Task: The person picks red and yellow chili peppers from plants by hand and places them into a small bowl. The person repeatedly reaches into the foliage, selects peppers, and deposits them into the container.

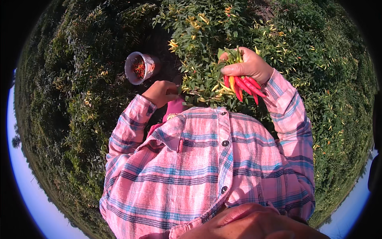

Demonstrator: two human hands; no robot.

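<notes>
A bunch of chili peppers (241,85), mostly red with some yellow and orange, is gripped by my right hand (249,65). Their green stems stick up past the thumb, with some leaves among them. My left hand (161,93) is beside the pepper plants with its fingers curled; a green leaf shows at the fingertips, but whether they pinch anything is hidden. Beyond that hand, a pale plastic bucket (129,68) holds many small red and orange chili peppers (139,68).
Pepper plants (206,38) with yellow and orange fruit stand in front and to the right. Dense foliage (80,59) lies on the left. Pink cloth (174,108) with writing shows below my left hand. Dark ground (168,67) is beside the bucket.
</notes>
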